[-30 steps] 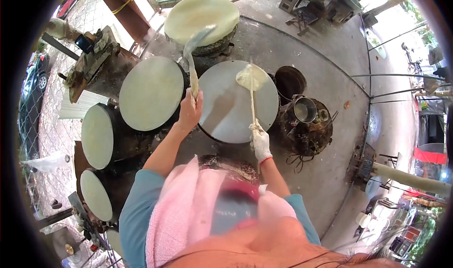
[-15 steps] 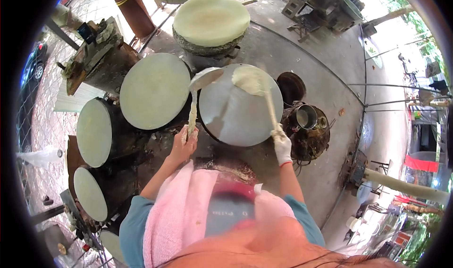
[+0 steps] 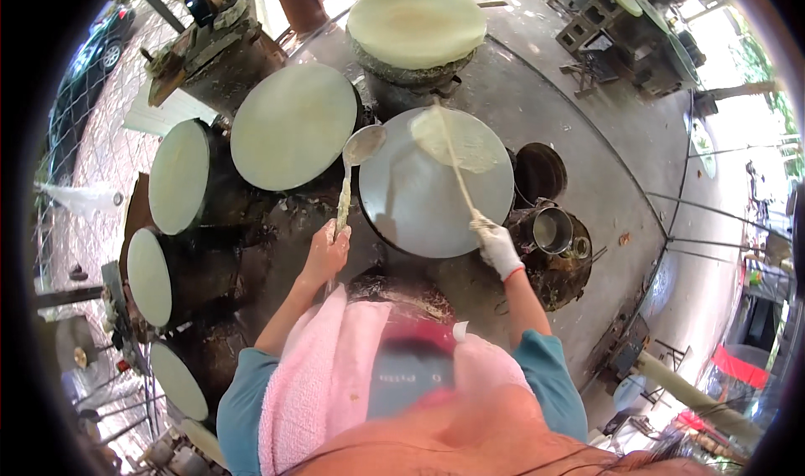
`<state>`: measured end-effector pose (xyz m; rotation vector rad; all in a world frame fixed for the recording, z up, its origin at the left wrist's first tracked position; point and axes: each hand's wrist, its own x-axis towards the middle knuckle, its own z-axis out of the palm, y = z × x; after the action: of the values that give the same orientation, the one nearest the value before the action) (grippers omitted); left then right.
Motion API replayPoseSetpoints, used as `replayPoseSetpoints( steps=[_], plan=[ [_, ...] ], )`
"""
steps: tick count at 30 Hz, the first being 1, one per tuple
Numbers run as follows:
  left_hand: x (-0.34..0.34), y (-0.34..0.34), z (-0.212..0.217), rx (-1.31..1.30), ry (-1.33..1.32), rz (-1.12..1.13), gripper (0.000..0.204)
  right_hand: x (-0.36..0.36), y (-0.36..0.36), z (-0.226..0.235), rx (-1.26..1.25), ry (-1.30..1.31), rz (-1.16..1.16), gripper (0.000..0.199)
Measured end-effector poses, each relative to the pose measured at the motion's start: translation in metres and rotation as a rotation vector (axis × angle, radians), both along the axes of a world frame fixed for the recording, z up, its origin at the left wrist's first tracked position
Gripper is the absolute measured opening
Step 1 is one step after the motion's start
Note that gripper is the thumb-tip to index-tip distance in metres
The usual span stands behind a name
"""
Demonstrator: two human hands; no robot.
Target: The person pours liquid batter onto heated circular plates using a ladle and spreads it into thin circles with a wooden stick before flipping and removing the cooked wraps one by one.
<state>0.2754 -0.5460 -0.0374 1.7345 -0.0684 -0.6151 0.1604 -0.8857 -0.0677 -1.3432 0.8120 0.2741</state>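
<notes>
My bare left hand (image 3: 325, 251) is closed round the batter-smeared handle of a ladle (image 3: 366, 145), whose bowl hangs at the left rim of a round grey griddle (image 3: 419, 212). In a white glove, my right hand (image 3: 496, 245) grips a long thin wooden stick (image 3: 458, 173) that slants over the same griddle. Pale batter (image 3: 444, 145) lies in a patch at the griddle's far side, under the stick. The stick's far end reaches the far rim; whether a blade is fixed there I cannot make out.
Several round griddles covered in pale sheets, one (image 3: 293, 128) to the left and one (image 3: 417, 23) on a drum at the far side, surround me. A metal pot (image 3: 552, 230) stands on a rusty stand at right, beside a dark bucket (image 3: 539, 174). A blue-grey tub (image 3: 411, 375) is close to my body.
The ladle's bowl has turned and now looks nearly drained of batter. The batter patch has spread wider as the stick swung left. The whole view has shifted.
</notes>
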Motion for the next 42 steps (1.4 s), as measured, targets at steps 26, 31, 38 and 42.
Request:
replayPoseSetpoints(
  steps=[26, 31, 38, 42],
  plan=[
    [-0.078, 0.008, 0.015, 0.383, -0.009, 0.365, 0.021, 0.031, -0.102, -0.02, -0.003, 0.039, 0.63, 0.036],
    [-0.055, -0.002, 0.018, 0.489, -0.198, 0.32, 0.021, 0.068, -0.15, -0.06, -0.211, -0.302, 0.432, 0.037],
    [-0.003, -0.008, -0.036, 0.738, -0.468, 0.14, 0.023, 0.05, -0.13, -0.001, -0.092, 0.104, 0.821, 0.039],
    [0.024, -0.031, -0.053, 0.897, -0.479, -0.069, 0.025, 0.054, -0.166, -0.047, -0.043, -0.231, 0.442, 0.039]
  ],
)
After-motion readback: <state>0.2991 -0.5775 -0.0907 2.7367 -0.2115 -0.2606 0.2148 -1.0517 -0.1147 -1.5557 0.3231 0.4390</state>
